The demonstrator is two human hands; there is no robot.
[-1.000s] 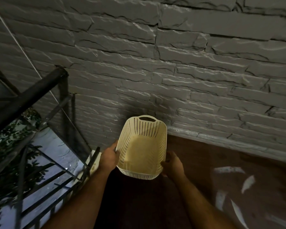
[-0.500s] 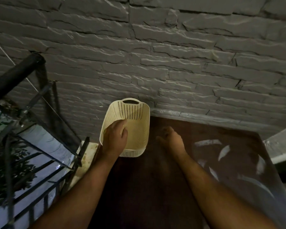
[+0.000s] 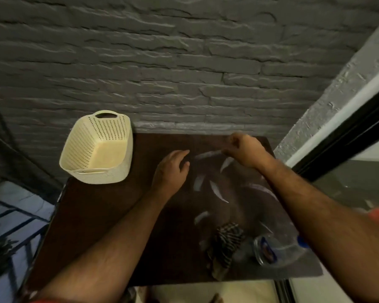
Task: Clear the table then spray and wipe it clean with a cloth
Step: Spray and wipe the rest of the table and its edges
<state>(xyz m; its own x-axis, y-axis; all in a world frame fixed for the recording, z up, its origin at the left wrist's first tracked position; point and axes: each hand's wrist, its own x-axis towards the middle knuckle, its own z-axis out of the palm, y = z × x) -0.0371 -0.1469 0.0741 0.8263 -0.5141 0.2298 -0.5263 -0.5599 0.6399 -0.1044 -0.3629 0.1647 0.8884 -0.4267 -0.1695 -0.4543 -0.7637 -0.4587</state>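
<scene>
Pale scraps point(image 3: 217, 191) lie scattered mid-table point(image 3: 96, 215), right of the cream basket point(image 3: 96, 149); they look thin, light and flimsy, best pinched at an edge. The right hand point(image 3: 245, 150) seems to pinch one, though blur hides the grip. The left hand point(image 3: 172, 171) hovers slack beside it. Nearer lie a checked cloth point(image 3: 225, 243) and bottle point(image 3: 276, 250).

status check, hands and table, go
Left hand open over table. Right hand pinching a white scrap. Basket empty, scraps left; cloth, bottle near edge.
</scene>
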